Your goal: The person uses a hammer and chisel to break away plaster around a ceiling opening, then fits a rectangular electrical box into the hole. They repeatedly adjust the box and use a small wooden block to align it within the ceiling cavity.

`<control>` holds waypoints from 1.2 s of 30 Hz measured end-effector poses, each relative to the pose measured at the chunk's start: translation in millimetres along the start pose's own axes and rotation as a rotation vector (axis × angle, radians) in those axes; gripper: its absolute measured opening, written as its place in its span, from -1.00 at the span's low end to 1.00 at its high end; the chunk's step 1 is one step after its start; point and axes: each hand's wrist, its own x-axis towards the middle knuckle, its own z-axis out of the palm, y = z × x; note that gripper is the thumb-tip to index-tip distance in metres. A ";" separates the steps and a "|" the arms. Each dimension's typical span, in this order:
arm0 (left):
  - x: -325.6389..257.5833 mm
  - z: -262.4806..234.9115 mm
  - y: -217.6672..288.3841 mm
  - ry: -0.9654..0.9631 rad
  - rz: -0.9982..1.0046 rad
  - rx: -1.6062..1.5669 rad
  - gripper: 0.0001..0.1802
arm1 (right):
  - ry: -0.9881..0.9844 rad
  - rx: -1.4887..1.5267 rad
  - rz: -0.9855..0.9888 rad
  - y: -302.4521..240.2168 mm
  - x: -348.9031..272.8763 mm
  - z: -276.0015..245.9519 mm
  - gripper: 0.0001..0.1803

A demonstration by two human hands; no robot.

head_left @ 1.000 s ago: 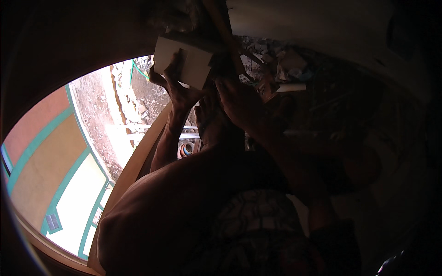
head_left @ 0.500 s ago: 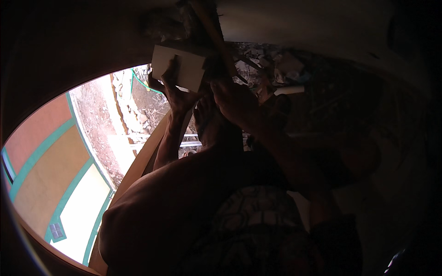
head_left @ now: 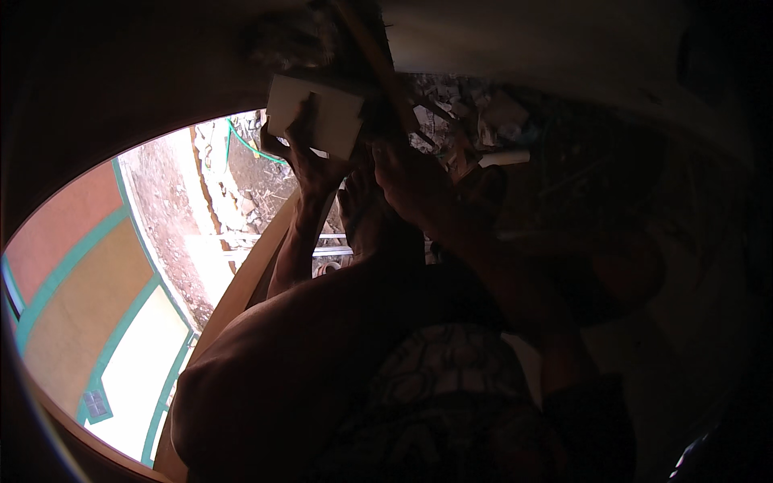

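My left hand (head_left: 315,167) is clamped on a pale, box-shaped block of uncertain material (head_left: 334,122), one digit (head_left: 299,133) lying along its flat face and others bent around its left edge; the tips behind it are hidden from me. The block sits at the far side of the scene, left of centre, tilted, its right side sinking into shadow. My right hand (head_left: 412,183) is just to the right and nearer, its fingers bunched in the gloom, and I cannot tell whether they are closed on anything. A long, brown, wood-like stick (head_left: 375,60) slants in from the far edge, which cuts it off, toward that hand; whether they touch is too dark to tell. My bare foot (head_left: 364,211) shows between my wrists, its toes close to both hands, and my bent leg (head_left: 266,346) fills the near left. Grey broken rubble (head_left: 459,101) lies far right of the stick, with a pale, tube-like piece (head_left: 506,158) nearer. A thin green hose (head_left: 256,150) runs left of the block, its right end hidden behind my left arm. Near centre, a patterned grey cloth (head_left: 455,362) fades into black.
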 end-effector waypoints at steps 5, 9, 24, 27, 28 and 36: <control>-13.5 1.6 7.0 0.002 -0.050 0.055 0.15 | 0.340 0.018 -0.161 8.4 -19.3 37.6 -0.71; -6.0 1.1 3.8 -0.043 0.000 0.023 0.18 | 0.103 0.169 0.029 6.4 -14.8 22.4 -0.69; -15.1 3.1 4.5 -0.022 -0.052 0.027 0.21 | 0.284 0.108 -0.062 5.4 -22.5 31.1 -0.69; -25.4 2.8 -6.2 -0.008 -0.038 0.136 0.20 | 0.219 0.190 -0.052 2.2 -15.4 37.3 -0.69; -23.9 2.5 -4.5 -0.004 -0.040 0.138 0.20 | 0.180 0.133 -0.064 3.6 -15.6 37.7 -0.70; -18.3 2.1 7.7 -0.007 -0.010 0.143 0.14 | 0.246 -0.120 -0.167 9.2 -29.4 39.8 -0.63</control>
